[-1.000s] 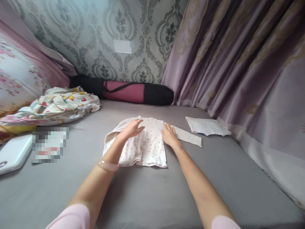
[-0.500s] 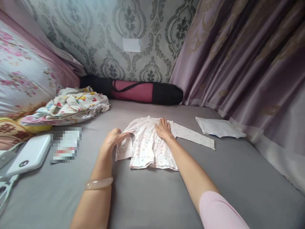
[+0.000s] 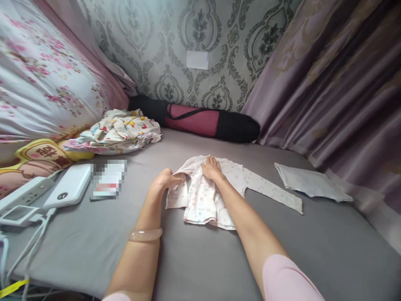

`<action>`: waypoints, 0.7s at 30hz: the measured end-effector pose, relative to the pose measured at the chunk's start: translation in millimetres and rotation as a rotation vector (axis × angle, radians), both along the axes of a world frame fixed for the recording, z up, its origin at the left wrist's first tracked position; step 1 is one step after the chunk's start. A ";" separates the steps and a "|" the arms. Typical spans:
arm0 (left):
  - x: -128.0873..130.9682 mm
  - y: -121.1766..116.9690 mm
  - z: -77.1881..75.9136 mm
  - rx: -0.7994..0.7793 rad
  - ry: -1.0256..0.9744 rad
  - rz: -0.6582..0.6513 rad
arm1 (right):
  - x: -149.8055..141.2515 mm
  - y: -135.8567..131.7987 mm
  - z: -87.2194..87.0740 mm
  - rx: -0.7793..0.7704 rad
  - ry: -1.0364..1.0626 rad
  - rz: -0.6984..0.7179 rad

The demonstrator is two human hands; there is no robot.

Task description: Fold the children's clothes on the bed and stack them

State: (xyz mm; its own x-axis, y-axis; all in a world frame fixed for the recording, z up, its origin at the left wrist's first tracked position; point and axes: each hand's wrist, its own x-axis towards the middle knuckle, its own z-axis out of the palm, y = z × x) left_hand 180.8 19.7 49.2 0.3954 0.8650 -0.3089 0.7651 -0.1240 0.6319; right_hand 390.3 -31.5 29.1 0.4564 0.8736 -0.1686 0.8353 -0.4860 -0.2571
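The shirt (image 3: 200, 202) stretches sideways; at its left shoulder, my left hand's (image 3: 165, 179) fingers pinch cloth; my right hand (image 3: 212, 168) lies flat, fingers straight, on its upper middle.

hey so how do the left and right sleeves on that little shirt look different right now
The left sleeve is bent down toward the person; the right sleeve stretches out to the side.
The left hand has its fingers on the left sleeve, while no hand touches the right sleeve.
Both are pale and lie on the gray sheet.
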 end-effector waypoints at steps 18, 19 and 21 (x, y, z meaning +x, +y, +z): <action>3.7 -4.0 18.6 0.692 0.130 0.142 | -35.6 1.9 -19.1 0.193 0.008 -0.062; 3.9 -2.4 17.3 0.786 0.128 0.198 | -35.4 2.2 -18.8 0.192 0.011 -0.061; 1.9 2.0 11.6 0.882 0.117 0.286 | -35.2 2.8 -18.6 0.183 0.016 -0.058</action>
